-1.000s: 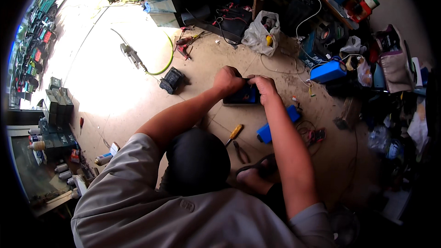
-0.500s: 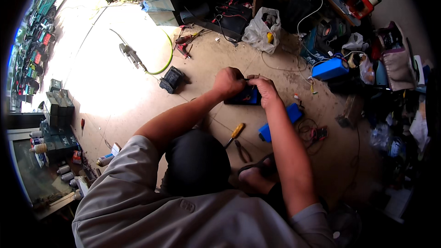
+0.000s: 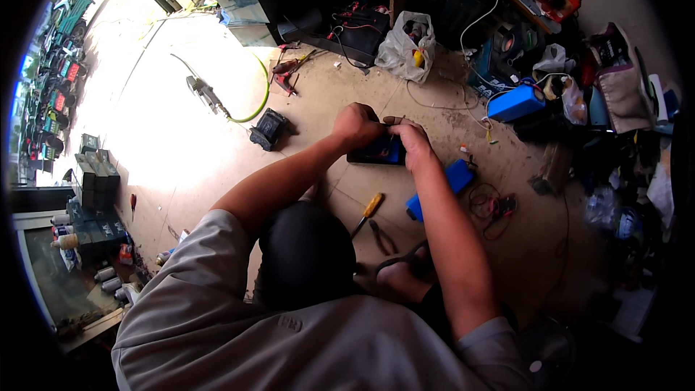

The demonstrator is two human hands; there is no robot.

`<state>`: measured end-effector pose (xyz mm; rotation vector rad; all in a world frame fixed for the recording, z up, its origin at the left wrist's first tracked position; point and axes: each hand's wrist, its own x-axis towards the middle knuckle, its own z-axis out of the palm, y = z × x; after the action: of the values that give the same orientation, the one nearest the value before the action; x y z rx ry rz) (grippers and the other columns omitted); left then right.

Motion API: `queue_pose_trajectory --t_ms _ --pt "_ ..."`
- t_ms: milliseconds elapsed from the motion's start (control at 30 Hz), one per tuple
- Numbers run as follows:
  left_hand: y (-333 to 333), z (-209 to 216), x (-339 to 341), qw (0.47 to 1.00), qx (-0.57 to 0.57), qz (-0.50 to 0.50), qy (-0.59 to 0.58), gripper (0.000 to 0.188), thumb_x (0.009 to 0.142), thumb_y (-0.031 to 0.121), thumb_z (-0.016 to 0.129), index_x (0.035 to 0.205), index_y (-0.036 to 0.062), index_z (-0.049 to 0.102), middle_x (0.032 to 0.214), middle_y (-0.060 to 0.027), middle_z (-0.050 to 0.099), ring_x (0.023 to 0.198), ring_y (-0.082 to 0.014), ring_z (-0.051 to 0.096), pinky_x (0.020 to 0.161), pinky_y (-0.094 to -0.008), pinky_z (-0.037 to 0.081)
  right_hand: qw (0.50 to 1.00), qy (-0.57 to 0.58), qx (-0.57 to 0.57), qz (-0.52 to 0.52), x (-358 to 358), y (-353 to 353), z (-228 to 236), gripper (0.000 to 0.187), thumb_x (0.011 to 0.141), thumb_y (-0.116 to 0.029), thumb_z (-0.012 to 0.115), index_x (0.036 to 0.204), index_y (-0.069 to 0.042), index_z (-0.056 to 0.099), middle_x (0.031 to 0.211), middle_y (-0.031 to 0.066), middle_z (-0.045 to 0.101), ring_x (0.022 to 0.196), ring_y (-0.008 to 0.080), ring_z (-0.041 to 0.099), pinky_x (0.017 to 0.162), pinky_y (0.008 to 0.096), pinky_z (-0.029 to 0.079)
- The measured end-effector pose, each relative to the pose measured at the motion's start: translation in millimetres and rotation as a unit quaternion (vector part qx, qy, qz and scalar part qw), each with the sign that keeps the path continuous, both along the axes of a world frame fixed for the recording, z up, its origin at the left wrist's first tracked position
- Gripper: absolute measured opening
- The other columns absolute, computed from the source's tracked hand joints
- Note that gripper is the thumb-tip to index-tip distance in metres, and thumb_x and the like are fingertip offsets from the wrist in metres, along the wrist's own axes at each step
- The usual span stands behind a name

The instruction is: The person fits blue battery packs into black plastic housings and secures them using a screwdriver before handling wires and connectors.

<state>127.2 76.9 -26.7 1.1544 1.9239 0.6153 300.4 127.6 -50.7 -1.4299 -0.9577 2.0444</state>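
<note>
Left hand (image 3: 357, 124) and right hand (image 3: 413, 143) worked close together, fingers curled over the twelve-o'clock edge of a blue-and-black box (image 3: 379, 155) — whether pinching anything, I couldn't tell. The floor (image 3: 318, 94) presumably steadied it; yellow-handled screwdriver (image 3: 372, 207) and pliers (image 3: 376, 231) lay at its six o'clock, seemingly for easy reach.

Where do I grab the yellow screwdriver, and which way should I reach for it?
I'd take the yellow screwdriver by its thick handle, reaching from above. It lies on the floor, handle pointing away from the person, thin shaft toward the knee. The pliers lie beside the shaft, so the handle's far end probably gives fingers more room.
</note>
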Motion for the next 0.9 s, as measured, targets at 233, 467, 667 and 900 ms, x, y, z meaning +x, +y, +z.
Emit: queue_pose_trajectory --t_ms 233,467,667,900 --pt "2 -4 1 0.999 0.017 -0.015 0.030 0.037 0.078 0.033 0.082 0.101 0.0053 0.084 0.092 -0.0155 0.081 0.083 -0.0250 0.079 0.080 -0.0381 0.062 0.999 -0.044 0.002 0.003 -4 1 7 0.034 0.083 -0.003 0.067 0.115 -0.002 0.079 0.105 0.0089 0.077 0.101 0.0212 0.070 0.093 0.0323 0.056" --pt "-7 -30 -15 0.992 0.087 -0.092 -0.005 0.034 0.085 0.024 0.074 0.112 0.0036 0.080 0.105 -0.0176 0.081 0.098 -0.0296 0.079 0.092 -0.0390 0.061 0.995 0.102 -0.005 -0.004 27 -16 9 0.049 0.087 0.001 0.070 0.135 -0.001 0.069 0.113 0.0087 0.075 0.102 0.0184 0.071 0.093 0.0325 0.057" --pt "-29 -26 -22 0.974 0.212 -0.077 0.016 0.057 0.087 0.009 0.075 0.142 0.0050 0.063 0.146 -0.0180 0.064 0.117 -0.0322 0.074 0.101 -0.0429 0.059 0.987 -0.007 0.158 0.018 35 -34 9 0.061 0.085 0.004 0.074 0.144 0.003 0.063 0.123 0.0114 0.075 0.108 0.0167 0.070 0.097 0.0302 0.055" --pt "-62 6 -25 0.960 0.236 -0.140 0.053 0.051 0.087 0.005 0.073 0.137 0.0075 0.066 0.151 -0.0203 0.059 0.118 -0.0411 0.072 0.101 -0.0467 0.060 0.974 -0.078 0.171 0.124 48 -29 41 0.053 0.087 0.006 0.073 0.140 0.003 0.066 0.128 0.0112 0.075 0.113 0.0180 0.070 0.100 0.0314 0.053"
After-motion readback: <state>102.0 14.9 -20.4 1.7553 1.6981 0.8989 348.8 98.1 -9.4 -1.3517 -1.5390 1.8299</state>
